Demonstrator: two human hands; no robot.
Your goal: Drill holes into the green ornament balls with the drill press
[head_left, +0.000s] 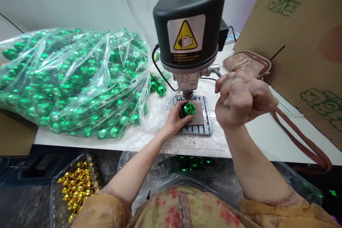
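Note:
Under the chuck of a small black drill press [188,25], my left hand [177,115] grips a shiny green faceted ball [190,108] between thumb and fingers. The ball rests on a brown board [199,117] lying on the metal base plate [209,124]. The drill bit comes down at the top of the ball; whether it has entered cannot be made out. My right hand [236,98], raised at the right of the press, is closed around the feed lever [218,72], most of which the fingers hide.
A big clear bag of green balls [80,85] fills the left of the table, with a few loose balls [161,90] beside it. A handbag [247,62] and a large cardboard box [301,42] stand at right. Below left, a clear bin holds gold balls [80,185]. Dark shavings litter the base.

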